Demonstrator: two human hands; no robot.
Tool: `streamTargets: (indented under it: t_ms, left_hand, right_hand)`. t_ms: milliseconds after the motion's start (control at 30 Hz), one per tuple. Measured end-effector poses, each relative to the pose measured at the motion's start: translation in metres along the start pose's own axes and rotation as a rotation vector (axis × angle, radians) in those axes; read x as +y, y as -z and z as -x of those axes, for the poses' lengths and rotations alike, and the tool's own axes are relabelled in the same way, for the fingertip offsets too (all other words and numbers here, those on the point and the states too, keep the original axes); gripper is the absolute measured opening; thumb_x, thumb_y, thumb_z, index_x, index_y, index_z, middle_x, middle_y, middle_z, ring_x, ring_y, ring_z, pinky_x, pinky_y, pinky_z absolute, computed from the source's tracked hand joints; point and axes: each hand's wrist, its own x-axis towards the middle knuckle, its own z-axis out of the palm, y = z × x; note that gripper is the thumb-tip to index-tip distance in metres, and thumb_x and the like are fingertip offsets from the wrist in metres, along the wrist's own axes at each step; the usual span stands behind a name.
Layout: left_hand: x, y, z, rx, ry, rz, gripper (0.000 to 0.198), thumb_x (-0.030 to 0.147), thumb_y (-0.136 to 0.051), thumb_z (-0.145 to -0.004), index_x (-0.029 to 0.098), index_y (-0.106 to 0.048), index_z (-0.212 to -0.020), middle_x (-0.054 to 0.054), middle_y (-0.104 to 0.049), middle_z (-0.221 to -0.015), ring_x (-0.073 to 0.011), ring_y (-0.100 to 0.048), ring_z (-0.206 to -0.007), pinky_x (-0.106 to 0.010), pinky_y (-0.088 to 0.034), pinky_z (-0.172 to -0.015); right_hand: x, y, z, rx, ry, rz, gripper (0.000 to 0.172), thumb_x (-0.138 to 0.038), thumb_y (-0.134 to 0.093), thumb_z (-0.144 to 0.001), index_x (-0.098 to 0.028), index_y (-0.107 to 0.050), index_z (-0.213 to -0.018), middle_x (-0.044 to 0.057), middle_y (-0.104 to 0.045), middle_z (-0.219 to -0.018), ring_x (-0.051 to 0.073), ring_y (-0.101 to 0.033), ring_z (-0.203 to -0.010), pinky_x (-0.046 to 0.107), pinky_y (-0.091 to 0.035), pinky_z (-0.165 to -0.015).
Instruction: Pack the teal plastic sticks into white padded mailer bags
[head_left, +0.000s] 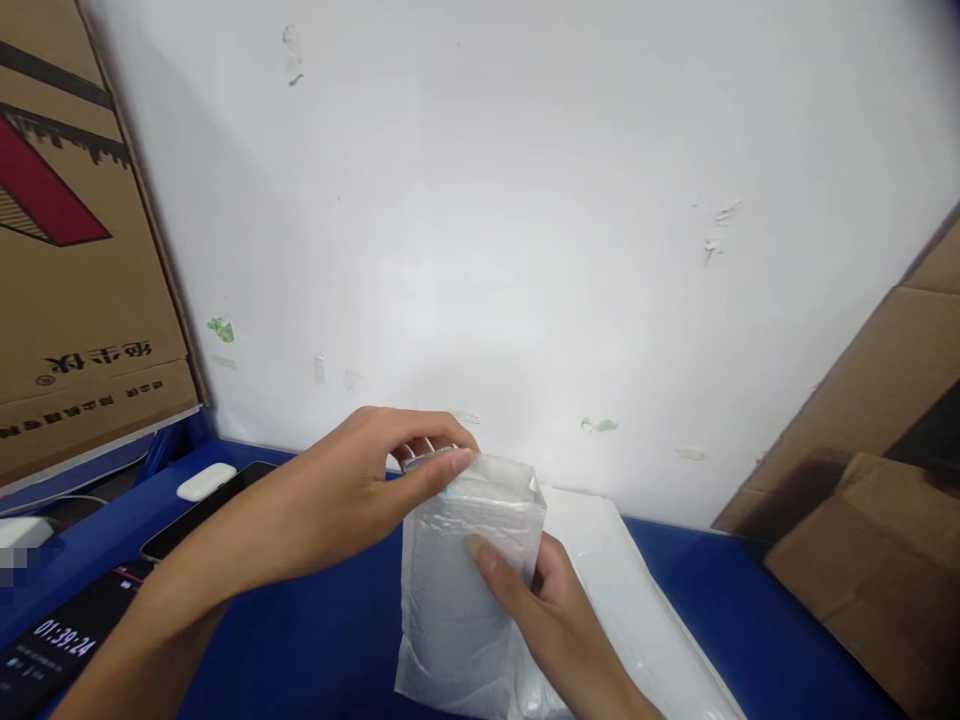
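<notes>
A small whitish padded mailer [457, 590] stands upright over the blue table, its top edge toward the wall. My left hand [390, 470] pinches that top edge at its left corner, thumb in front and fingers behind. Around the mailer's right side my right hand [547, 610] is closed, with the thumb pressed flat on the front face and the fingers mostly hidden behind. A bit of light blue shows by my left thumb. What the mailer contains, if anything, cannot be seen.
Larger white mailers [637, 610] lie on the blue table [315, 640] at the right. Phones [67, 640] and a white earbud case [206, 482] are at the left. Cardboard boxes [82, 300] flank both sides, and a white wall [510, 200] rises behind.
</notes>
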Motion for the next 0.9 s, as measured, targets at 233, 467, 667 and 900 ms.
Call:
streamTargets:
  t_ms: [233, 467, 667, 900]
  left_hand:
    - [-0.001, 0.007, 0.008, -0.057, 0.036, -0.032, 0.029, 0.050, -0.057, -0.096, 0.038, -0.071, -0.118, 0.005, -0.075, -0.102, -0.0183, -0.066, -0.091, -0.026, -0.050, -0.080]
    - [-0.011, 0.009, 0.008, -0.058, -0.009, -0.051, 0.032, 0.048, -0.055, -0.095, 0.031, -0.072, -0.117, -0.002, -0.076, -0.093, -0.0210, -0.068, -0.083, -0.028, -0.052, -0.073]
    - [-0.005, 0.005, 0.008, -0.070, -0.011, -0.077, 0.027, 0.048, -0.056, -0.097, 0.031, -0.076, -0.104, 0.001, -0.076, -0.088, -0.0164, -0.065, -0.075, -0.024, -0.048, -0.066]
    - [0.006, 0.003, 0.015, -0.028, -0.013, -0.104, 0.020, 0.047, -0.060, -0.095, 0.039, -0.076, -0.102, 0.007, -0.077, -0.088, -0.0130, -0.062, -0.066, -0.021, -0.045, -0.058]
  right_hand:
    - [-0.024, 0.006, -0.002, -0.078, 0.223, -0.006, 0.040, -0.052, -0.067, -0.093, -0.025, -0.071, -0.122, 0.006, -0.074, -0.116, 0.024, -0.067, -0.106, 0.030, -0.053, -0.089]
    - [-0.029, 0.015, -0.001, -0.065, 0.302, 0.161, 0.037, -0.053, -0.059, -0.097, -0.025, -0.073, -0.116, 0.004, -0.075, -0.109, 0.020, -0.068, -0.097, 0.027, -0.052, -0.086]
    - [-0.034, 0.021, 0.006, 0.160, 0.477, 0.366, 0.040, -0.046, -0.080, -0.082, -0.030, -0.068, -0.117, 0.000, -0.076, -0.100, 0.018, -0.069, -0.088, 0.026, -0.055, -0.077]
    - [-0.046, 0.026, 0.018, 0.369, 0.651, 0.585, 0.015, -0.039, -0.068, -0.092, -0.028, -0.079, -0.093, 0.001, -0.076, -0.083, 0.018, -0.067, -0.067, 0.028, -0.056, -0.062]
